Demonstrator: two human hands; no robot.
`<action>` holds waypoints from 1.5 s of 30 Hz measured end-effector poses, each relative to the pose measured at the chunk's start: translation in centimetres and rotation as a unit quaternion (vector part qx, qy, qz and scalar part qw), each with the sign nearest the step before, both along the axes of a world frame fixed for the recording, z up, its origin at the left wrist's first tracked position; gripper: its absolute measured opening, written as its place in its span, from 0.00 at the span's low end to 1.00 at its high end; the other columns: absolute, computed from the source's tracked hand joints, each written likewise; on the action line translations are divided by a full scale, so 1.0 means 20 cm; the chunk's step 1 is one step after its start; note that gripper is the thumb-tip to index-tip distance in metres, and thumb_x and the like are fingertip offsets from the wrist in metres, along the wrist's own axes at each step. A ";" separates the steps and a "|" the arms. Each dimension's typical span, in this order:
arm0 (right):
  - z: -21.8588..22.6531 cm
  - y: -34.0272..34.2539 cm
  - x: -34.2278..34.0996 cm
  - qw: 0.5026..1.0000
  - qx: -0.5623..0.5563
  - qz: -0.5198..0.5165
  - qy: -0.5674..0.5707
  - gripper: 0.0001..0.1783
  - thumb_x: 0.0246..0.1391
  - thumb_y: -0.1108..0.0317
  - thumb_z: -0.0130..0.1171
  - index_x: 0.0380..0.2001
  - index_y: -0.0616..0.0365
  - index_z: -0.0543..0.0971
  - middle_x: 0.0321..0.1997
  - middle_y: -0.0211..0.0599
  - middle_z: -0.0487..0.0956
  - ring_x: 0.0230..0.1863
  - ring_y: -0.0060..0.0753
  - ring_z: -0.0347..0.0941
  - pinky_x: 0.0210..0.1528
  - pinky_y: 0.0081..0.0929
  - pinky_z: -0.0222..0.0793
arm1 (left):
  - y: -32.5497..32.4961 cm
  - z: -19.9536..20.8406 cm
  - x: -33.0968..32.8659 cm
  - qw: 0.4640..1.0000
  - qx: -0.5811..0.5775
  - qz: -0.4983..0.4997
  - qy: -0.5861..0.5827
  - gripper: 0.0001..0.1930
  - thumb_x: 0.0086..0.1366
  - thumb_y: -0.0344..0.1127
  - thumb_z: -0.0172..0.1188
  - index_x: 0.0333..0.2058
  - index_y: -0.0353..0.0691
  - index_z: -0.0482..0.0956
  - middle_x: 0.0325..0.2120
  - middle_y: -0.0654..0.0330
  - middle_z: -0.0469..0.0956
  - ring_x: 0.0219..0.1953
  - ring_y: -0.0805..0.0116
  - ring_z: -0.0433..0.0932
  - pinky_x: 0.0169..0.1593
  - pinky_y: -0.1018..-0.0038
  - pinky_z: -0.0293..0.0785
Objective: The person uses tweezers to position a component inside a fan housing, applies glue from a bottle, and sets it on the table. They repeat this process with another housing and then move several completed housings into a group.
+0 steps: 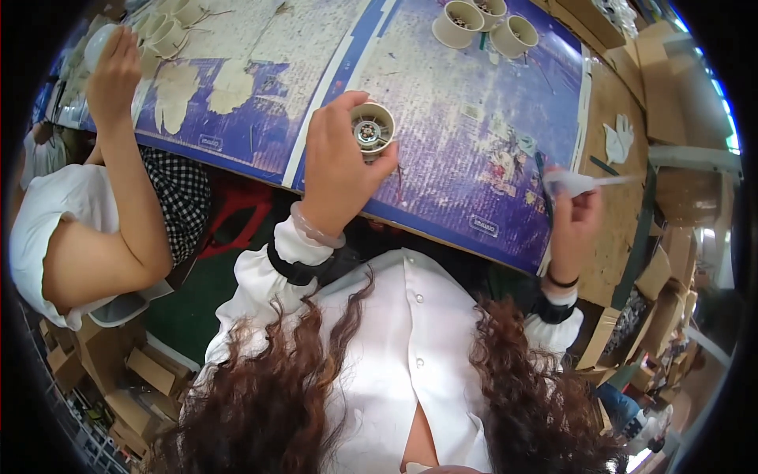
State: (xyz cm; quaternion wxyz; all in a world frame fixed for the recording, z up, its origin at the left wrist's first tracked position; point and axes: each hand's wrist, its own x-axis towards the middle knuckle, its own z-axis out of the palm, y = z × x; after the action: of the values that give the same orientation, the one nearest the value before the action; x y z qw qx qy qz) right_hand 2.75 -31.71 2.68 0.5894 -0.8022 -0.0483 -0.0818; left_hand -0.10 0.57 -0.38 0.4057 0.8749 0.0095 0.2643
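Looking down from the head camera: the left hand (339, 170), at frame centre, is curled around a small beige cylindrical housing (373, 128), thumb on its right side and fingers wrapped behind. The housing's open end faces the camera, showing a metal rotor inside. It is held just above the near part of the counter (466, 118), which is covered by a worn blue-and-white mat.

Right hand (575, 212), at centre right, is closed in a pinch on a thin white applicator tube (588, 183), whose narrow tip points to the frame's right. It hovers over the mat's right edge, well apart from the housing.

Three more beige housings (483, 24) stand together at the upper centre of the counter. A white glove (618, 140) lies on bare wood at upper right.

At upper left, a co-worker's hand (117, 73) grips a white rounded part (99, 43); the grip itself is partly hidden.
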 end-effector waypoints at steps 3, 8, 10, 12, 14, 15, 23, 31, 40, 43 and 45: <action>0.01 0.22 -0.12 0.996 -0.006 0.082 0.034 0.15 0.67 0.73 0.56 0.55 0.64 0.73 0.49 0.36 0.80 0.49 0.24 0.76 0.52 0.23 0.71 | 0.02 0.02 -0.02 1.000 0.023 0.008 0.015 0.32 0.52 0.31 0.73 0.54 0.36 0.68 0.47 0.52 0.75 0.50 0.51 0.74 0.56 0.62 0.70; -0.02 0.29 -0.18 0.988 -0.076 0.129 0.046 0.15 0.59 0.75 0.63 0.49 0.64 0.77 0.43 0.37 0.79 0.44 0.26 0.76 0.47 0.24 0.71 | 0.03 0.01 -0.02 1.000 0.003 -0.010 0.016 0.33 0.52 0.32 0.73 0.55 0.38 0.68 0.46 0.51 0.75 0.49 0.49 0.72 0.55 0.59 0.69; -0.03 0.28 -0.19 0.986 -0.090 0.134 0.042 0.15 0.58 0.75 0.63 0.49 0.64 0.78 0.42 0.37 0.79 0.42 0.28 0.76 0.46 0.25 0.71 | 0.03 0.01 -0.02 1.000 0.003 -0.012 0.021 0.33 0.52 0.32 0.73 0.55 0.38 0.68 0.47 0.51 0.75 0.49 0.49 0.72 0.55 0.59 0.69; -0.02 0.27 -0.21 0.982 -0.120 0.140 0.029 0.15 0.56 0.76 0.65 0.47 0.64 0.79 0.40 0.39 0.80 0.40 0.33 0.77 0.44 0.27 0.71 | 0.03 0.01 -0.01 0.999 0.005 -0.018 0.026 0.33 0.52 0.32 0.74 0.55 0.38 0.68 0.47 0.51 0.75 0.49 0.50 0.72 0.55 0.59 0.69; -0.01 0.27 -0.21 0.977 -0.144 0.155 -0.003 0.15 0.56 0.75 0.65 0.47 0.64 0.79 0.40 0.39 0.80 0.39 0.32 0.76 0.43 0.26 0.71 | 0.03 0.03 -0.02 0.999 0.000 -0.020 0.038 0.33 0.52 0.32 0.74 0.55 0.37 0.68 0.47 0.52 0.75 0.50 0.50 0.72 0.55 0.59 0.69; -0.01 0.27 -0.20 0.969 -0.170 0.173 -0.039 0.14 0.56 0.75 0.66 0.46 0.64 0.79 0.39 0.39 0.79 0.39 0.32 0.76 0.42 0.25 0.70 | 0.04 0.04 -0.02 0.999 -0.007 -0.018 0.048 0.33 0.52 0.33 0.74 0.54 0.37 0.68 0.47 0.52 0.75 0.50 0.50 0.72 0.55 0.60 0.69; 0.00 0.33 -0.16 0.949 -0.208 0.207 -0.113 0.14 0.48 0.77 0.69 0.41 0.61 0.82 0.34 0.41 0.79 0.34 0.41 0.75 0.36 0.31 0.70 | 0.04 0.02 -0.01 0.996 -0.041 -0.024 0.076 0.32 0.52 0.33 0.74 0.54 0.36 0.68 0.48 0.53 0.74 0.51 0.52 0.72 0.56 0.62 0.69; 0.01 0.32 -0.15 0.944 -0.221 0.224 -0.102 0.14 0.47 0.77 0.69 0.40 0.61 0.82 0.32 0.40 0.78 0.33 0.41 0.75 0.35 0.31 0.70 | 0.04 0.03 -0.02 0.996 -0.031 -0.027 0.082 0.32 0.52 0.32 0.74 0.53 0.35 0.68 0.49 0.53 0.73 0.52 0.53 0.72 0.57 0.62 0.69; 0.02 0.33 -0.13 0.938 -0.237 0.233 -0.098 0.14 0.46 0.77 0.69 0.40 0.62 0.82 0.32 0.41 0.78 0.33 0.41 0.75 0.35 0.31 0.70 | 0.04 0.03 -0.02 0.997 -0.019 -0.024 0.064 0.32 0.52 0.32 0.73 0.54 0.36 0.67 0.49 0.53 0.74 0.51 0.53 0.72 0.56 0.62 0.70; 0.02 0.35 -0.13 0.935 -0.244 0.232 -0.107 0.15 0.46 0.78 0.69 0.40 0.62 0.82 0.33 0.41 0.79 0.33 0.41 0.75 0.35 0.32 0.71 | 0.04 0.03 -0.02 0.998 -0.001 -0.020 0.058 0.32 0.52 0.32 0.73 0.54 0.36 0.68 0.48 0.53 0.74 0.51 0.52 0.72 0.55 0.62 0.70; 0.02 0.37 -0.12 0.932 -0.248 0.238 -0.114 0.15 0.46 0.78 0.69 0.40 0.62 0.82 0.33 0.41 0.79 0.33 0.41 0.75 0.35 0.32 0.71 | 0.04 0.03 -0.02 0.998 0.007 -0.011 0.054 0.32 0.52 0.32 0.73 0.54 0.37 0.68 0.48 0.53 0.74 0.51 0.52 0.72 0.55 0.62 0.70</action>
State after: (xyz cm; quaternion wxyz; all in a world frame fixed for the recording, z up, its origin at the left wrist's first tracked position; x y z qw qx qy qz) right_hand 0.39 -24.39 3.13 0.3649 -0.8731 -0.3229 -0.0155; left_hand -0.48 1.37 0.26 0.4016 0.8907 0.0195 0.2123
